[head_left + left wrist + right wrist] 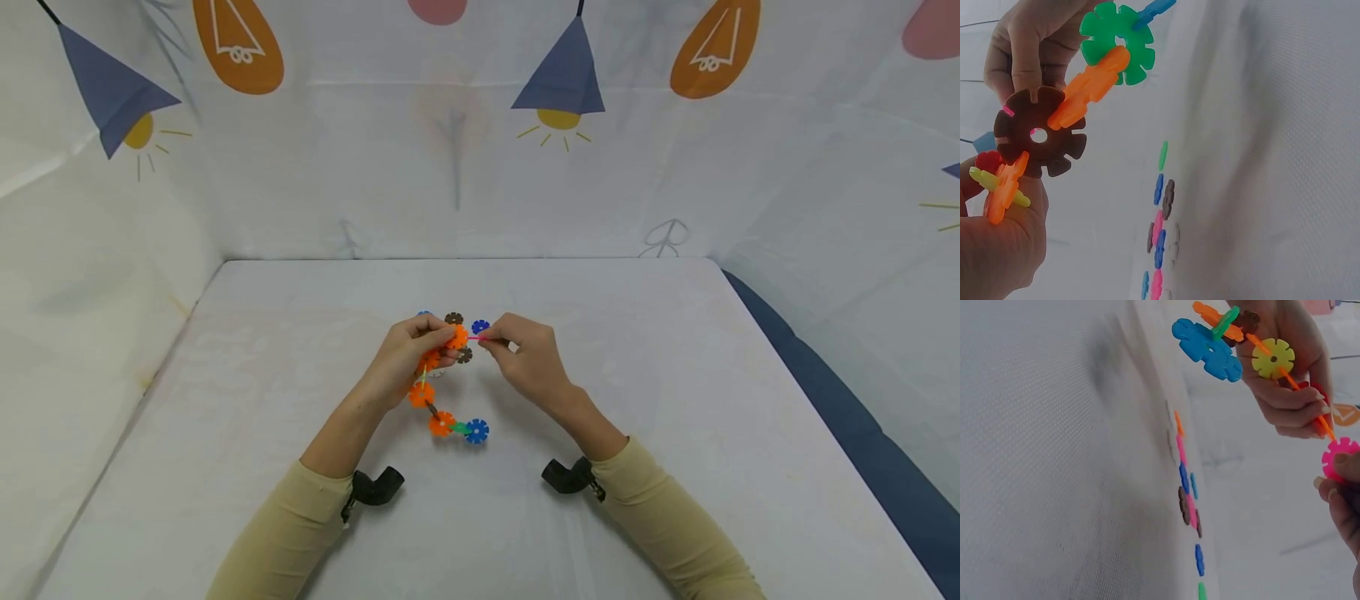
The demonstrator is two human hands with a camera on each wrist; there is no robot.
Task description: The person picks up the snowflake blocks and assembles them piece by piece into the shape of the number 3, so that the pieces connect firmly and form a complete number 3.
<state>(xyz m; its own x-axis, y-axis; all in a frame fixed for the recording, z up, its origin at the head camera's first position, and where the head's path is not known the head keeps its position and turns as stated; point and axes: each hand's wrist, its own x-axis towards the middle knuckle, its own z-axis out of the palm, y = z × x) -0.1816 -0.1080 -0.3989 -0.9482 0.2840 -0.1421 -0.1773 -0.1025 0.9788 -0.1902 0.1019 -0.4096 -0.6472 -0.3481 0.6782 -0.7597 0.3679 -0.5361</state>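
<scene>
Pink disc [1332, 453] pinched edge-on by R hand [528, 354], L hand [397, 358] gripping orange disc [457, 337] face-on, prob. for crosswise fit.

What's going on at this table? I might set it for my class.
A person's left hand holds a chain of notched plastic discs by an orange disc at one end; a blue disc ends the other. The right hand pinches a pink disc against that orange disc, though whether it is fully slotted in is unclear. Loose discs lie on the white table.
</scene>
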